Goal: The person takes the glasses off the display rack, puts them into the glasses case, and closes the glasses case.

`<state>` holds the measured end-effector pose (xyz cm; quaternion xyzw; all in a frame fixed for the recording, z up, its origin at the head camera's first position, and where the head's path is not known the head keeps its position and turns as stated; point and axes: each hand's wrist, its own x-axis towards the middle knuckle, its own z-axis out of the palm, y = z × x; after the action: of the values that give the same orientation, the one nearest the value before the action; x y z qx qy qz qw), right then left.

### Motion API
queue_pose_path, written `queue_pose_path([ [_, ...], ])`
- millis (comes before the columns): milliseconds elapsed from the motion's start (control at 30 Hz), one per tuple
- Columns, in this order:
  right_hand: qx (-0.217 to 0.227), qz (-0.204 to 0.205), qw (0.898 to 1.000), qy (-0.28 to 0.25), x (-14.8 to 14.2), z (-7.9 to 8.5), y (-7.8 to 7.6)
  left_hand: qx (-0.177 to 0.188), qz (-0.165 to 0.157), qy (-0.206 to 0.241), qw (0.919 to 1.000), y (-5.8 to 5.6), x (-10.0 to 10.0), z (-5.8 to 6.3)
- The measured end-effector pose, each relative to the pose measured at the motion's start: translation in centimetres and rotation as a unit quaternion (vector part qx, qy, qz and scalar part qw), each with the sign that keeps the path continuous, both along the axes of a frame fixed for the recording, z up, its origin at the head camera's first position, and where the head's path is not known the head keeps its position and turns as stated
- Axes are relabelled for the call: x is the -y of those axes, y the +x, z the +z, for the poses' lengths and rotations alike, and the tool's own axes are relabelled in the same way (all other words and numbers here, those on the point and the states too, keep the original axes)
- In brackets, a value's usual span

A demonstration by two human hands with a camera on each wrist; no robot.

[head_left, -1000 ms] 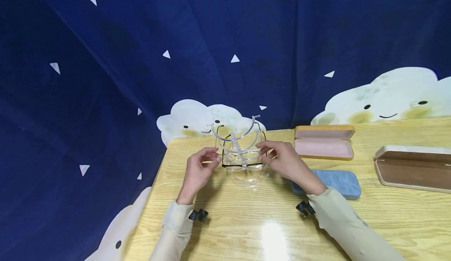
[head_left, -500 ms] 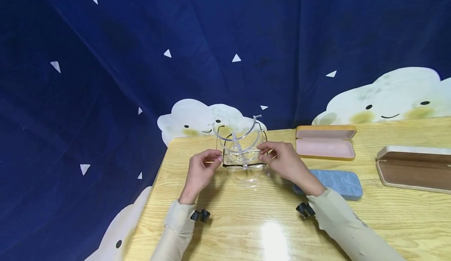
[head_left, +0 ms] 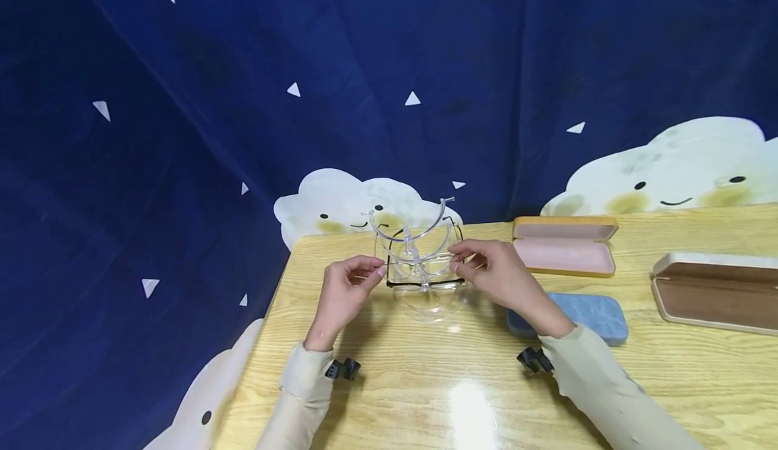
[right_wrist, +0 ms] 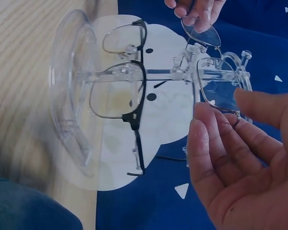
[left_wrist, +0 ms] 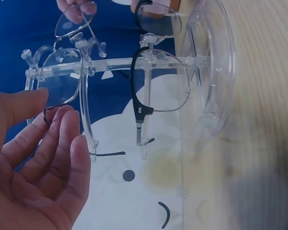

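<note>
A clear plastic eyeglass display stand (left_wrist: pixel 113 63) stands on the table, with curved arms on an upright post and a round base. Thin metal-rimmed glasses (right_wrist: pixel 220 86) sit at a middle arm, temples unfolded toward the back. My left hand (head_left: pixel 342 296) pinches them by thumb and fingertips near the left hinge. At the right hinge, my right hand (head_left: pixel 500 276) grips the same frame, its other fingers loosely bent. Below, black half-rim glasses (left_wrist: pixel 136 93) rest on a lower arm of the stand, temples also spread backward. Neither hand holds the black pair.
To the right lie an open orange case (head_left: pixel 562 257) with a pink lining, a closed blue case (head_left: pixel 586 316) partly behind my right wrist, and an open white case (head_left: pixel 717 291) with a brown inside. A dark blue curtain (head_left: pixel 365 51) hangs behind the wooden table (head_left: pixel 401 389).
The thin metal glasses have tilted slightly, their temple tips coming down a little at the back. Both hands keep their grip in nearly the same place. The head view has shifted slightly.
</note>
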<state>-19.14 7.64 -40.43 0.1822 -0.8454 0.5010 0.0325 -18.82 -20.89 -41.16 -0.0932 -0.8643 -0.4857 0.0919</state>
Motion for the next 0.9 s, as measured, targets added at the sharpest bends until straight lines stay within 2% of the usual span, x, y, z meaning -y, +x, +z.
queue_pose_path([
  [600,-0.008,-0.014,1.0,-0.005,-1.5,2.2,0.7,-0.029,-0.025,0.016,0.9991,1.9,-1.0,2.1],
  [900,-0.018,-0.014,0.999,-0.022,-2.1,3.0,1.0,-0.039,-0.035,0.034,0.998,2.5,-1.6,2.5],
])
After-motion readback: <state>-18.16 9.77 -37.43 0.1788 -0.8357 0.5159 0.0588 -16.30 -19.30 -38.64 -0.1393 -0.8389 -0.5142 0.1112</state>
